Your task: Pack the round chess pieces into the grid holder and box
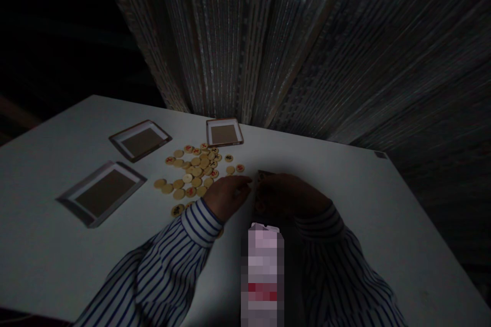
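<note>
My left hand (229, 195) is right of a loose heap of round wooden Chinese chess pieces (196, 171), some marked with red or black characters. Its fingers curl in toward the thumb, and anything between them is hidden. Facing it, my right hand (289, 193) lies in deep shadow over a dark, box-like thing (264, 173). What look like round pieces show faintly there below the fingers. The right fingertips are too dark to make out. A small gap separates the two hands.
Three shallow rectangular boxes or lids with brown insides lie on the white table: one at near left (105, 194), one behind it (140, 140) and one at the back (224, 133). A pleated curtain (230, 36) hangs behind. A pixelated pale object (264, 271) is at the bottom.
</note>
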Action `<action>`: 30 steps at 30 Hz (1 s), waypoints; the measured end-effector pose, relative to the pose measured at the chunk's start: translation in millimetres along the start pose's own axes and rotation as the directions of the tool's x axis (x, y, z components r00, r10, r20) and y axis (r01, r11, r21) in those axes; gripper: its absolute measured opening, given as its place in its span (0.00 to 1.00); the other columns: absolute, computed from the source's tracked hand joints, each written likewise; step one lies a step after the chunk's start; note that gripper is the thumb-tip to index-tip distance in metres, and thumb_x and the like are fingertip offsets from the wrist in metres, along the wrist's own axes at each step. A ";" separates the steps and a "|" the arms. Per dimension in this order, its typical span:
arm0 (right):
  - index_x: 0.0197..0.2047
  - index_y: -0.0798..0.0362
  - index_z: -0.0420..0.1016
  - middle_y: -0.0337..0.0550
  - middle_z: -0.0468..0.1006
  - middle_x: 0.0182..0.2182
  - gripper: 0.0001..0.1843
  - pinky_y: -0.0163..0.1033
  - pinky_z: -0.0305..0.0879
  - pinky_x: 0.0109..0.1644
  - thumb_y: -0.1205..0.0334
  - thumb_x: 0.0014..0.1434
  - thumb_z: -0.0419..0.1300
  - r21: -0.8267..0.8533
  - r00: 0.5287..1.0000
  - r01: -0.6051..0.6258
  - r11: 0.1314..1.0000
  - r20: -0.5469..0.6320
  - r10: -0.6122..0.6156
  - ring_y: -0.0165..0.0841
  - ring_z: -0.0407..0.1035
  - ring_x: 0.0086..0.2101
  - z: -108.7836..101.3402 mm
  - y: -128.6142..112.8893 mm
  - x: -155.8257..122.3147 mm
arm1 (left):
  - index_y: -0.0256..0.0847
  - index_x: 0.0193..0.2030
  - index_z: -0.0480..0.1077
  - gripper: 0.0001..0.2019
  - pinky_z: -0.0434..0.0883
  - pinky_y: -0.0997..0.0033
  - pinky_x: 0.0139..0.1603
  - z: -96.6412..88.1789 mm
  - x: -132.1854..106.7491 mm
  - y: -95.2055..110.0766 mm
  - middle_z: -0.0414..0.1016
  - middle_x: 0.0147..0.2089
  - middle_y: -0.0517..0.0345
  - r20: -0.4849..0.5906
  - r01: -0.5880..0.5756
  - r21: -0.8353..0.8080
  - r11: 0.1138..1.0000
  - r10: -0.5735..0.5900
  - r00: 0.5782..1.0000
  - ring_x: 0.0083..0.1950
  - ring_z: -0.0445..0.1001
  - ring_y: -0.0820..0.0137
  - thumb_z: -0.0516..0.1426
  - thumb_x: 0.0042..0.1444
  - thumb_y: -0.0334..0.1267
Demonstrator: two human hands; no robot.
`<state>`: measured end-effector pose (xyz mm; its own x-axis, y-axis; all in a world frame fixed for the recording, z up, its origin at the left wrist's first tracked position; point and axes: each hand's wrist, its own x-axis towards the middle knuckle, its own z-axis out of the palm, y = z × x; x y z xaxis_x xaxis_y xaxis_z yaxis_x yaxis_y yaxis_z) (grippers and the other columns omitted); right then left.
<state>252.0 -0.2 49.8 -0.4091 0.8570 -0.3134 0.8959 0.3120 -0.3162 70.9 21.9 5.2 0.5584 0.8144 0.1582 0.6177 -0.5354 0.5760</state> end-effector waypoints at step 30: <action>0.41 0.56 0.73 0.47 0.77 0.35 0.12 0.39 0.64 0.40 0.68 0.58 0.50 -0.092 0.834 -0.090 0.992 -0.551 0.025 0.33 0.70 0.36 -10.0 -3.0 -55.1 | 0.37 0.40 0.72 0.13 0.72 0.70 0.43 -41.2 -26.5 -0.1 0.78 0.38 0.53 -0.324 -0.031 -0.138 0.990 -0.015 0.946 0.39 0.75 0.68 0.52 0.54 0.41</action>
<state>273.6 -44.2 76.9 -0.2238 0.9485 0.2241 0.9411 0.2701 -0.2035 33.2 9.7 34.0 0.3392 0.8512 0.4006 0.5176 -0.5244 0.6761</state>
